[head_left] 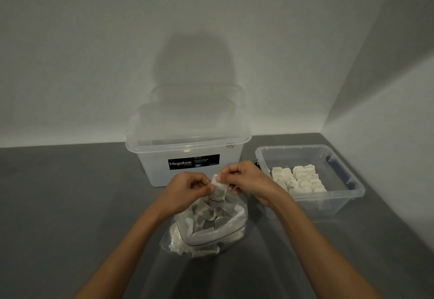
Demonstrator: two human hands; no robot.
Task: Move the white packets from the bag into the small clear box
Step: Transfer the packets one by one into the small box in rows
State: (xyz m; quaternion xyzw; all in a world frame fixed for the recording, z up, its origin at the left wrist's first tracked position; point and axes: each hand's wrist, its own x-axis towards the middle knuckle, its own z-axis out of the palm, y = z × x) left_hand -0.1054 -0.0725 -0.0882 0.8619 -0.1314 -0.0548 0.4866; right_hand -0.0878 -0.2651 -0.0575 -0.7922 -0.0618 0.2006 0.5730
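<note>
A clear plastic bag [206, 235] stands open on the grey table in front of me, with several white packets [211, 216] inside. Just above its mouth, my left hand [185, 188] and my right hand [244, 181] both pinch a string of white packets [218, 189] that hangs down into the bag. The small clear box [347, 195] sits to the right, apart from my hands. Rows of white packets [298, 179] lie packed in its left half.
A larger clear storage box [187, 148] with a black Megabox label stands behind the bag, its lid leaning on the white wall. A second wall closes the right side beyond the small box. Grey tabletop [70, 205] stretches to the left.
</note>
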